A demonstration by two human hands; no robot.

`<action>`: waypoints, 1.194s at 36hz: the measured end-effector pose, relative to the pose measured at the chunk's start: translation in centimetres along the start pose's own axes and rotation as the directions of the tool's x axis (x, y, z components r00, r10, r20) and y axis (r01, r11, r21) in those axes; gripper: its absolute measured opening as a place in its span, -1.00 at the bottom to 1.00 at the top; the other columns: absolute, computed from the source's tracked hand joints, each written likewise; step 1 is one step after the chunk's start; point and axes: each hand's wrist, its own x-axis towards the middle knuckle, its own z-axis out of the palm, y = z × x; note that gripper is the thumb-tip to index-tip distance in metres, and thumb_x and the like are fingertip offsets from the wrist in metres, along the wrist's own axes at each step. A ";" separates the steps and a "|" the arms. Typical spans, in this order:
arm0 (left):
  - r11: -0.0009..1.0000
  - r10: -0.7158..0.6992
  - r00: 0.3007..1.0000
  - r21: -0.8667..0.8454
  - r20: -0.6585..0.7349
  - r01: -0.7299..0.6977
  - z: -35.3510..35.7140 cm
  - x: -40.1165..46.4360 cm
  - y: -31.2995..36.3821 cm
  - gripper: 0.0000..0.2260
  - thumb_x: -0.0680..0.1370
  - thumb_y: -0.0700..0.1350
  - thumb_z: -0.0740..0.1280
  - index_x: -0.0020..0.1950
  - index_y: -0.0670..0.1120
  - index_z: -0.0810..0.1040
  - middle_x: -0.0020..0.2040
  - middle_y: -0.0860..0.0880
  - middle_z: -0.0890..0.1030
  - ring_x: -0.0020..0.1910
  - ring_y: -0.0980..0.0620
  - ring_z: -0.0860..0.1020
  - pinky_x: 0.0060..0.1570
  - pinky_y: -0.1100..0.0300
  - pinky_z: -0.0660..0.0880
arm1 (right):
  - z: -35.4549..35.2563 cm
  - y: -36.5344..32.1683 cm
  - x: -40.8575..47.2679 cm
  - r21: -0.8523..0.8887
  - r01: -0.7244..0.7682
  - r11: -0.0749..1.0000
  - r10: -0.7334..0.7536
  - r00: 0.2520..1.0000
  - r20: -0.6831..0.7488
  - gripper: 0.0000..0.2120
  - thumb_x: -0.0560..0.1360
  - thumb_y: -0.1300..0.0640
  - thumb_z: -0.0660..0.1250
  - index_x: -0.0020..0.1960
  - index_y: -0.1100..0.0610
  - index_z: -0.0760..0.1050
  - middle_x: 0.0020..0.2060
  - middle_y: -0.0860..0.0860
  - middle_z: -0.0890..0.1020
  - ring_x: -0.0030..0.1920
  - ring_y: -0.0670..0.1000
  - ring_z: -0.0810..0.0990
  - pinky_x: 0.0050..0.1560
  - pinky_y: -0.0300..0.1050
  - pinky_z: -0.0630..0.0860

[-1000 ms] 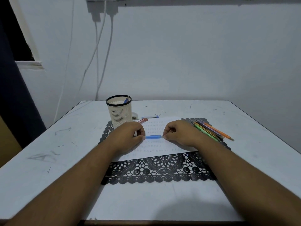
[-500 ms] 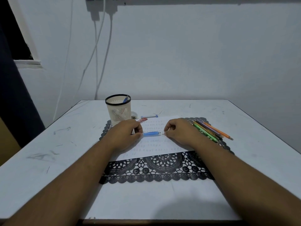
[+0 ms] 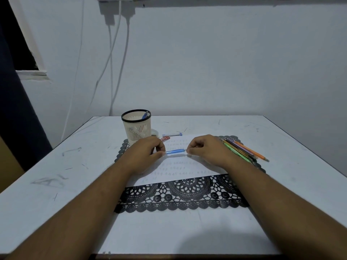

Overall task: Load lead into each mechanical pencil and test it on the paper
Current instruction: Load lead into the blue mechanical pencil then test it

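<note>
Mesh cup (image 3: pixel 136 128) upright, blue pen (image 3: pixel 144 115) inside. Left hand (image 3: pixel 146 152) and right hand (image 3: pixel 204 150) pinch blue mechanical pencil (image 3: pixel 175 151) ends above paper (image 3: pixel 180 166).

A pale wall (image 3: pixel 206 62) stood behind a white table (image 3: pixel 56 175) marked with scuffs. White cables (image 3: pixel 112 72) hung down it from a socket (image 3: pixel 116 8) at the top. At far left were a dark curtain (image 3: pixel 11 109) and a window sill (image 3: pixel 32 74).

Blue mech. pencil (image 3: pixel 175 151) horizontal just above paper (image 3: pixel 180 166), other pencils (image 3: pixel 242 150) bundled at paper's right edge
</note>
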 end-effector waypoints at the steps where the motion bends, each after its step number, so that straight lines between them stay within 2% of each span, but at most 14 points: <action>1: 1.000 0.002 1.000 0.001 0.002 -0.002 0.0 0.0 0.0 -0.89 0.61 -0.02 0.39 -0.12 0.12 0.57 -0.14 0.17 0.54 -0.17 0.15 0.49 -0.14 0.11 0.48 | 0.0 0.1 0.0 -0.003 0.005 1.000 -0.005 1.000 -0.004 -0.91 0.55 0.02 0.49 -0.12 -0.04 0.73 -0.31 -0.23 0.68 -0.30 -0.28 0.54 -0.20 -0.19 0.40; 4: 1.000 0.000 1.000 -0.001 0.001 0.000 0.1 0.1 -0.1 -0.88 0.61 -0.01 0.39 -0.12 0.14 0.56 -0.12 0.17 0.56 -0.15 0.14 0.51 -0.11 0.05 0.52 | -0.1 0.2 0.2 0.017 0.020 1.000 -0.020 1.000 -0.021 -0.93 0.54 0.02 0.50 -0.12 -0.05 0.72 -0.25 -0.16 0.70 -0.24 -0.19 0.56 -0.16 -0.14 0.43; 8: 1.000 -0.006 1.000 -0.001 -0.002 0.006 0.0 0.0 -0.1 -0.89 0.61 -0.01 0.40 -0.12 0.13 0.57 -0.11 0.16 0.57 -0.15 0.12 0.51 -0.11 0.04 0.52 | -0.1 0.2 0.2 0.039 0.032 0.999 -0.031 0.999 -0.025 -0.94 0.55 0.04 0.50 -0.11 -0.04 0.72 -0.34 -0.25 0.63 -0.28 -0.21 0.52 -0.16 -0.15 0.43; 14: 1.000 0.006 1.000 0.000 0.005 -0.006 0.1 0.0 -0.2 -0.89 0.61 0.00 0.38 -0.11 0.13 0.57 -0.12 0.17 0.55 -0.14 0.12 0.50 -0.11 0.04 0.52 | 0.0 0.3 0.3 0.029 0.031 0.999 -0.030 0.999 -0.025 -0.93 0.55 0.05 0.50 -0.12 -0.03 0.71 -0.35 -0.23 0.63 -0.28 -0.17 0.51 -0.19 -0.15 0.40; 19: 1.000 0.009 1.000 -0.008 0.007 -0.009 0.1 0.1 -0.2 -0.88 0.61 0.01 0.38 -0.12 0.15 0.56 -0.13 0.17 0.55 -0.15 0.11 0.51 -0.12 0.04 0.52 | -0.3 -0.1 0.2 0.024 0.026 0.999 -0.026 1.000 -0.015 -0.92 0.57 0.07 0.48 -0.10 -0.01 0.69 -0.41 -0.34 0.58 -0.39 -0.32 0.48 -0.23 -0.19 0.34; 25: 1.000 0.016 1.000 -0.003 0.000 -0.016 0.0 0.0 0.1 -0.88 0.63 0.00 0.37 -0.12 0.14 0.56 -0.12 0.16 0.55 -0.16 0.11 0.50 -0.14 0.11 0.47 | -0.7 -0.2 0.1 0.048 0.030 0.998 -0.029 0.999 -0.020 -0.92 0.57 0.09 0.48 -0.10 0.00 0.69 -0.43 -0.33 0.57 -0.40 -0.32 0.48 -0.24 -0.20 0.33; 31: 1.000 0.013 1.000 0.010 -0.008 -0.013 0.0 0.0 0.2 -0.88 0.63 0.00 0.37 -0.11 0.14 0.55 -0.13 0.17 0.54 -0.16 0.12 0.50 -0.16 0.13 0.46 | -1.1 0.2 0.4 0.054 0.021 0.998 -0.018 0.999 -0.049 -0.90 0.56 0.09 0.49 -0.14 -0.01 0.69 -0.43 -0.30 0.57 -0.33 -0.19 0.48 -0.17 -0.13 0.41; 36: 1.000 -0.001 1.000 -0.002 -0.015 0.001 -0.3 -0.1 0.0 -0.88 0.62 -0.04 0.38 -0.11 0.12 0.56 -0.13 0.17 0.55 -0.15 0.16 0.48 -0.19 0.20 0.40 | -2.0 0.8 0.5 0.061 -0.011 0.998 0.017 0.996 -0.084 -0.91 0.55 0.13 0.48 -0.14 0.04 0.69 -0.47 -0.29 0.55 -0.44 -0.26 0.45 -0.23 -0.17 0.38; 40: 1.000 -0.005 1.000 0.009 -0.004 0.005 -0.4 -0.1 0.1 -0.89 0.63 -0.04 0.38 -0.10 0.11 0.57 -0.13 0.18 0.54 -0.16 0.19 0.48 -0.21 0.26 0.36 | -2.1 0.8 0.1 -0.024 -0.051 0.998 0.051 0.998 0.021 -0.92 0.55 0.13 0.47 -0.11 0.05 0.71 -0.39 -0.30 0.64 -0.36 -0.34 0.53 -0.21 -0.23 0.38; 43: 1.000 0.005 1.000 0.018 0.002 -0.005 -0.4 -0.2 0.1 -0.88 0.62 -0.03 0.40 -0.11 0.14 0.56 -0.13 0.18 0.55 -0.15 0.16 0.50 -0.20 0.23 0.41 | -1.6 0.7 -0.1 -0.094 -0.062 0.994 0.072 0.992 0.105 -0.92 0.52 0.11 0.49 -0.15 0.01 0.71 -0.30 -0.22 0.70 -0.26 -0.23 0.59 -0.19 -0.22 0.45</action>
